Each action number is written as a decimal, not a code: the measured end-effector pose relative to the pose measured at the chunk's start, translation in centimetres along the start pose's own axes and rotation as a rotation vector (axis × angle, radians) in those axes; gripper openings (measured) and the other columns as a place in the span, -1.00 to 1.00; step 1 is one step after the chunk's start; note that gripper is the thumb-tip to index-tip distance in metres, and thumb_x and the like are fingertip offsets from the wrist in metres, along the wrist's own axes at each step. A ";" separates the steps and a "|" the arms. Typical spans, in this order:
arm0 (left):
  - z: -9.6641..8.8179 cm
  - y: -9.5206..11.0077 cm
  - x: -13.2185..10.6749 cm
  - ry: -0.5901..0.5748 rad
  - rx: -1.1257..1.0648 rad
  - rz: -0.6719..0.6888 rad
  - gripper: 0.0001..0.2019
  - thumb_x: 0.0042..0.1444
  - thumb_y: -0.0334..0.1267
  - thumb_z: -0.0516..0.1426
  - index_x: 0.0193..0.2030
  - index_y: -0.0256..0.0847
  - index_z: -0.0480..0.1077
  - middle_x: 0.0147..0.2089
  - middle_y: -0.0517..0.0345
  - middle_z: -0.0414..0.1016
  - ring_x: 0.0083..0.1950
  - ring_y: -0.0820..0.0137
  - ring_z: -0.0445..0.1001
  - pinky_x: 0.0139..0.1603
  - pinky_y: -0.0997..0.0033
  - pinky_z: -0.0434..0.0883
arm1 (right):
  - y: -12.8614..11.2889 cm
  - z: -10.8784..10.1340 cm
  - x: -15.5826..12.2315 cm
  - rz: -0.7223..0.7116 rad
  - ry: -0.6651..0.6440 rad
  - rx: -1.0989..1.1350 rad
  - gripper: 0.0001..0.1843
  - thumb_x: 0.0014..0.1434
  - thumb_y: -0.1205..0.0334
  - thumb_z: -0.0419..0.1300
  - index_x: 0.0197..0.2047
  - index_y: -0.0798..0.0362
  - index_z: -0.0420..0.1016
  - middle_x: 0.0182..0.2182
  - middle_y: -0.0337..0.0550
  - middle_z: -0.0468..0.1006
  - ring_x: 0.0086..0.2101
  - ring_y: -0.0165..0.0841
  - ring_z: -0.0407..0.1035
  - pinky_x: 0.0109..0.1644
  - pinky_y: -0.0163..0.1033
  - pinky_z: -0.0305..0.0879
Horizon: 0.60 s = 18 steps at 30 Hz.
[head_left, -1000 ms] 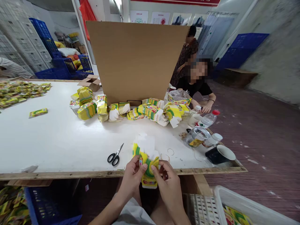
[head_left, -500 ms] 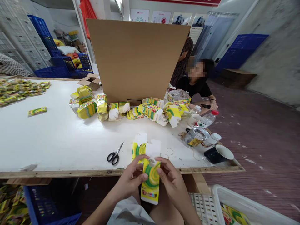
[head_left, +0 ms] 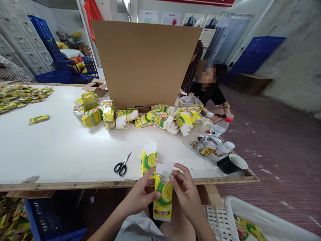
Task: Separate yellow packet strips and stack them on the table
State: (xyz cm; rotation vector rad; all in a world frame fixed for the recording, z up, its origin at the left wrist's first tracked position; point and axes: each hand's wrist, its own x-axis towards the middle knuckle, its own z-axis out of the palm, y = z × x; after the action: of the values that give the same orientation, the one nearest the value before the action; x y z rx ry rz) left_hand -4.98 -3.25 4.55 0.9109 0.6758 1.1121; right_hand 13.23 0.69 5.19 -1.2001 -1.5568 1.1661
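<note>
Between my hands, just off the table's front edge, is a yellow and green carton [head_left: 163, 197] with its white top flap [head_left: 165, 170] standing up. My left hand [head_left: 142, 192] grips its left side, thumb on the printed front. My right hand [head_left: 184, 187] pinches the upper right corner at the flap, some fingers raised behind it. On the table just beyond lies a small stack of flat yellow cartons [head_left: 149, 160]. Black-handled scissors [head_left: 122, 164] rest to the left of that stack.
A row of bundled cartons [head_left: 160, 118] lies before a large cardboard sheet [head_left: 147, 63]. At the right stand a plastic jar [head_left: 208, 146], a bottle [head_left: 222, 126] and a dark mug [head_left: 232, 164]. A white crate [head_left: 229, 214] stands low right, a blue crate [head_left: 55, 217] low left. A person [head_left: 212, 90] sits beyond.
The carton's top flap has tipped towards me and looks shorter. My right fingers have lifted higher around it. The carton has shifted slightly right.
</note>
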 end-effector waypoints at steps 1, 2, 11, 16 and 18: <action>-0.1 -0.1 0.1 -0.001 0.020 0.001 -0.33 0.06 -0.21 0.30 0.29 -0.10 0.15 -0.03 -0.03 0.55 -0.06 0.20 0.56 -0.03 0.25 0.43 | -0.1 -0.2 0.1 -0.019 -0.010 -0.019 -0.62 0.25 -0.01 0.16 0.08 -0.07 0.45 -0.13 -0.06 0.57 -0.15 -0.22 0.46 -0.10 -0.21 0.41; -0.2 -0.2 0.2 0.009 0.042 0.010 -0.38 0.06 -0.21 0.30 0.25 -0.12 0.20 -0.03 -0.03 0.56 -0.07 0.20 0.56 -0.06 0.28 0.44 | -0.3 -0.3 0.1 -0.054 -0.015 -0.040 -0.66 0.25 -0.03 0.15 0.00 -0.07 0.52 -0.13 -0.05 0.56 -0.12 -0.20 0.45 -0.08 -0.19 0.40; -0.6 -1.2 0.6 0.109 0.179 0.025 -0.46 0.13 -0.20 0.24 0.25 -0.10 0.23 -0.04 -0.03 0.52 -0.23 0.35 0.52 -0.15 0.33 0.46 | -1.5 -0.5 0.5 0.137 -0.136 -0.132 -0.54 0.12 0.10 0.23 0.10 -0.03 0.44 -0.47 -0.26 0.51 -0.40 -0.28 0.43 -0.26 -0.24 0.38; -0.6 -1.0 0.6 0.127 0.234 0.031 -0.44 0.12 -0.16 0.23 0.26 -0.08 0.24 -0.12 0.02 0.53 -0.29 0.37 0.51 -0.19 0.37 0.45 | -2.5 -1.1 0.6 0.117 -0.195 -0.037 -0.53 0.13 0.05 0.22 0.10 -0.01 0.45 -0.30 -0.14 0.58 -0.28 -0.23 0.45 -0.18 -0.18 0.39; -0.7 -1.1 0.7 0.167 0.258 0.036 -0.44 0.12 -0.15 0.23 0.26 -0.09 0.25 -0.16 0.04 0.54 -0.29 0.35 0.51 -0.21 0.38 0.45 | -2.9 -1.4 0.6 0.107 -0.207 0.054 -0.51 0.15 -0.06 0.19 0.07 0.01 0.50 -0.37 -0.14 0.57 -0.31 -0.23 0.45 -0.19 -0.17 0.39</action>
State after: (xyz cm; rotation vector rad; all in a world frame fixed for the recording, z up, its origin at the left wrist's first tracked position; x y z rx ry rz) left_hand -4.86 -2.55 3.20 1.0600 0.9602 1.1592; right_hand 13.82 1.22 8.33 -1.1691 -1.6169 1.4316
